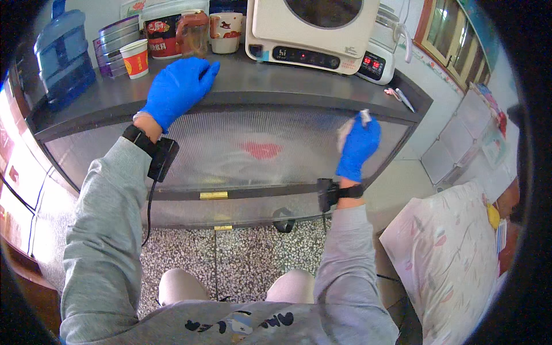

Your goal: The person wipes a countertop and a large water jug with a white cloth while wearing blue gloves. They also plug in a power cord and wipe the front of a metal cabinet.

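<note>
My left hand [179, 88], in a blue glove, rests on the dark countertop [258, 82] near its front edge. It holds nothing that I can see, and its fingers are partly bent. Below the counter's right side, my right hand [360, 144], also gloved in blue, is closed on a pale cloth [343, 136]. A bit of the cloth sticks out above the fingers, and the rest lies against the ribbed translucent cabinet panel [207, 146]. Behind that panel shows a blurred red patch. The palm side of the right hand is hidden.
A blue water jug [64, 51], a paper cup [135, 60], a brown plastic pitcher [192, 34] and a mug [226, 32] stand back left. A white appliance [306, 39] and an electric kettle base [375, 67] stand right, with a pen [404, 100] nearby. A gold-coloured handle [213, 196] protrudes below.
</note>
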A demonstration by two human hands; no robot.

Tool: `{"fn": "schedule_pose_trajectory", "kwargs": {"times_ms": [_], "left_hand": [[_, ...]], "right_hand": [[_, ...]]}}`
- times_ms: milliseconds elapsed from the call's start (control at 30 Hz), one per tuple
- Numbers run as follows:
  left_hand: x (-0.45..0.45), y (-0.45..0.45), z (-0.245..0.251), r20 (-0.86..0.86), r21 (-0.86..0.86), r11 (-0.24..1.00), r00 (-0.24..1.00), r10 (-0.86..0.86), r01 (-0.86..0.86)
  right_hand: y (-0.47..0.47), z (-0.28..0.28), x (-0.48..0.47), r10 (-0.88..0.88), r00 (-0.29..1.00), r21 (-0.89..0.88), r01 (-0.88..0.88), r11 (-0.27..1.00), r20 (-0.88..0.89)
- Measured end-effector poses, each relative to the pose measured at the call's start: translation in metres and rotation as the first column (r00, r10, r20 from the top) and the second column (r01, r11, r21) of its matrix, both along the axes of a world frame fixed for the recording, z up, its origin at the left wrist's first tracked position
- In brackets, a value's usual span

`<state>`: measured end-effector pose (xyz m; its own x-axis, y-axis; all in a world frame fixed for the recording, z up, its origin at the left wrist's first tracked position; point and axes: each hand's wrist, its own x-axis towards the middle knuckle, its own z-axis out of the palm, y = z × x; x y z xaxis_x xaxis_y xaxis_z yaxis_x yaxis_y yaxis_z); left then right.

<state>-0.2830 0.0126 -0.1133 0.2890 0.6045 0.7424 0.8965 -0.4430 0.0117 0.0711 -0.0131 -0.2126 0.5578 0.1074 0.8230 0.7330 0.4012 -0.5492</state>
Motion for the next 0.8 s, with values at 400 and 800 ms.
{"fn": "schedule_pose_trajectory", "kwargs": {"times_ms": [400, 800], "left_hand": [[0.000, 0.000, -0.001, 0.036, 0.070, 0.995, 0.997, -0.072, 0.070], [0.002, -0.001, 0.000, 0.025, 0.037, 0.998, 0.999, -0.042, 0.041]], "right_hand": [[-0.008, -0.005, -0.190, 0.336, 0.817, -0.092, -0.333, 0.938, 0.468], [-0.013, 0.007, 0.056, 0.027, 0.941, -0.137, 0.021, 0.990, 0.338]]}}
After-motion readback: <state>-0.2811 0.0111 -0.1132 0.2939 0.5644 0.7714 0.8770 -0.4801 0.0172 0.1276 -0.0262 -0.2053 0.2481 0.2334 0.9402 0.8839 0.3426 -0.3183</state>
